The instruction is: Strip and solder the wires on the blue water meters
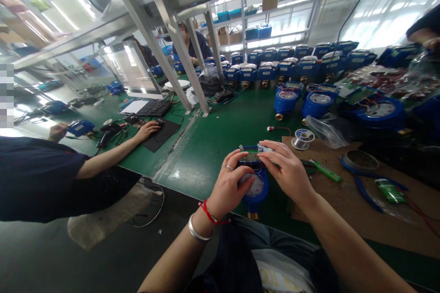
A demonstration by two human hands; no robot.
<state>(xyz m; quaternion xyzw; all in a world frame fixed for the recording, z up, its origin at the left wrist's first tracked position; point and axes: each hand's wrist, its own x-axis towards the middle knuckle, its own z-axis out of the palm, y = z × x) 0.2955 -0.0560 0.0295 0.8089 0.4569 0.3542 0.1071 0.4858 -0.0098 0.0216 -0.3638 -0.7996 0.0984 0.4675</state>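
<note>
A blue meter [256,187] with a round dial and a brass fitting lies at the table's front edge, its top box open with a green circuit board [250,157] showing. My left hand [231,183] is curled round the left side of the meter, thumb over the dial and fingers at the box's left edge. From the right, my right hand [285,167] pinches a small pale part [264,148] at the box's upper right corner. The fingertips hide some of the board and the thin wires near it.
A solder spool [303,138], a green glue tube [326,170] and a metal ring [360,160] lie right, on cardboard [309,213]. Open blue meters [287,98] stand behind. At left, a co-worker's hand [149,131] rests on a mouse. Metal posts [192,68] rise from the table.
</note>
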